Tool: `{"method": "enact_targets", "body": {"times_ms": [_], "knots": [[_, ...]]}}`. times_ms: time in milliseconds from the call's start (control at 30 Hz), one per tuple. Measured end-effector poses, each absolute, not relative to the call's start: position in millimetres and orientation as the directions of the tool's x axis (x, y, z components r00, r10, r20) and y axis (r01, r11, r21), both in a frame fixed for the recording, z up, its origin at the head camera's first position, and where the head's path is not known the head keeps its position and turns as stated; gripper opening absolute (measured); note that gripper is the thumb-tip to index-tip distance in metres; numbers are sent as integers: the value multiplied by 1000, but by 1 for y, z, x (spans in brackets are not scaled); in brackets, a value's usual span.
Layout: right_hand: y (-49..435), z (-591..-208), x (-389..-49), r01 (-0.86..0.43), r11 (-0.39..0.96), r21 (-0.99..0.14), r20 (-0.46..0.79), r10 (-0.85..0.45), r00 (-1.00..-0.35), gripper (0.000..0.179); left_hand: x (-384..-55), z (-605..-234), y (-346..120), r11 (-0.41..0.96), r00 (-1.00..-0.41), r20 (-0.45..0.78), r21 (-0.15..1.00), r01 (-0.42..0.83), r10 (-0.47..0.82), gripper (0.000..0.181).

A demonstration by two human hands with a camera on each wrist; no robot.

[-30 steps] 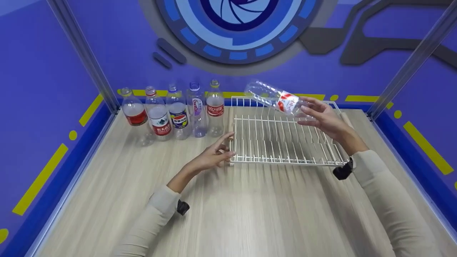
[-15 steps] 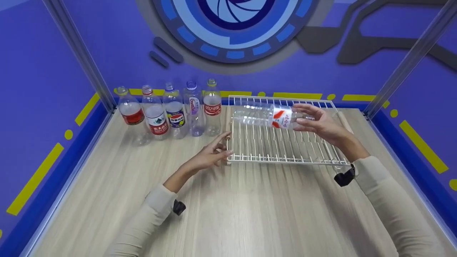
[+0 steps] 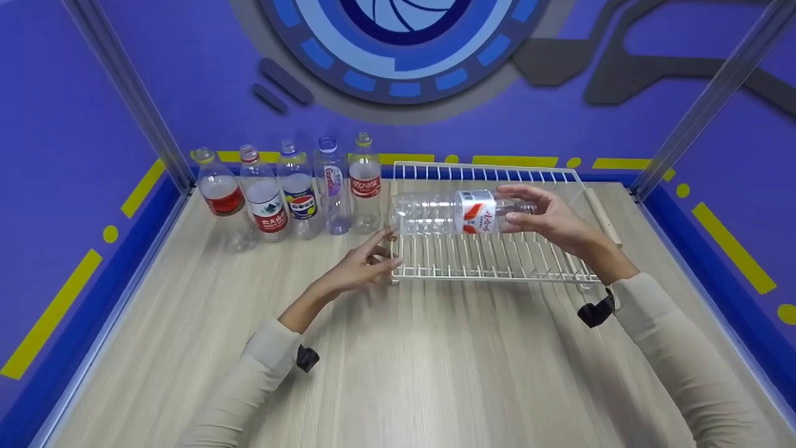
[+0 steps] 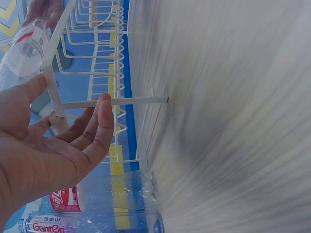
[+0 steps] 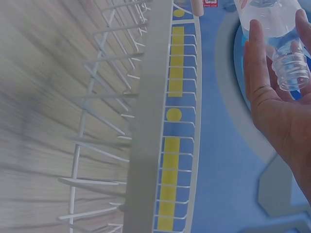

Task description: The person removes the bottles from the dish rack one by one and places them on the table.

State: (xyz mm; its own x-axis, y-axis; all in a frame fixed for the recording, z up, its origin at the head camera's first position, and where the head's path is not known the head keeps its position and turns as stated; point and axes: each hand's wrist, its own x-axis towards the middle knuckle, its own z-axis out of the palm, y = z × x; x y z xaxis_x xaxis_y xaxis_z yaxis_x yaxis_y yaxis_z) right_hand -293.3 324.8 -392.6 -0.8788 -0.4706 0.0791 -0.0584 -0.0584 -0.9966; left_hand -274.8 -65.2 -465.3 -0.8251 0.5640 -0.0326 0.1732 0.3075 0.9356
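My right hand (image 3: 547, 221) holds a clear plastic bottle (image 3: 429, 211) near its neck, with the bottle lying sideways over the white wire dish rack (image 3: 491, 278). Its red and white label faces up, and its base points left. In the right wrist view, thumb and fingers (image 5: 257, 63) lie around the shoulder, and the open, capless neck shows between them. My left hand (image 3: 360, 264) is at the rack's left end. The left wrist view shows its thumb on the rack's rim and its fingers (image 4: 102, 121) curled around the end frame beside a wooden handle (image 4: 59, 122).
Left of the rack stand several upright capless bottles: a red-labelled one (image 3: 365, 186) nearest, then a Ganten bottle (image 3: 334, 186), and others (image 3: 267, 211) further left. Blue panels with metal posts (image 3: 124, 93) enclose the wooden table (image 3: 435, 373) at the back and sides.
The right hand has brought the bottle down and toward me, turning it from tilted to roughly level above the rack. The left hand has stayed at the rack's left end.
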Motion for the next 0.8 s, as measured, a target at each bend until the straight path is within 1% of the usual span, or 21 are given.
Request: {"method": "enact_targets", "body": {"times_ms": [100, 233, 367, 467, 600, 800], "knots": [[324, -392, -292, -62, -64, -996, 85, -485, -870, 51, -275, -463, -68, 330, -831, -23, 924, 195, 556, 72], [325, -392, -288, -66, -28, -997, 72, -488, -870, 51, -276, -460, -70, 375, -852, 16, 894, 247, 523, 78], [325, -392, -285, -71, 18, -997, 53, -487, -872, 52, -272, -452, -73, 388, -895, 38, 892, 231, 445, 87], [324, -392, -283, -70, 47, -996, 38, -484, -874, 52, -267, -444, -74, 375, -907, 70, 895, 240, 414, 94], [322, -392, -280, -67, 63, -996, 28, -489, -872, 53, -262, -436, -74, 331, -886, 162, 886, 324, 435, 96], [319, -393, -278, -88, 67, -994, 42, -502, -864, 53, -256, -426, -72, 267, -822, 257, 861, 434, 508, 76]]}}
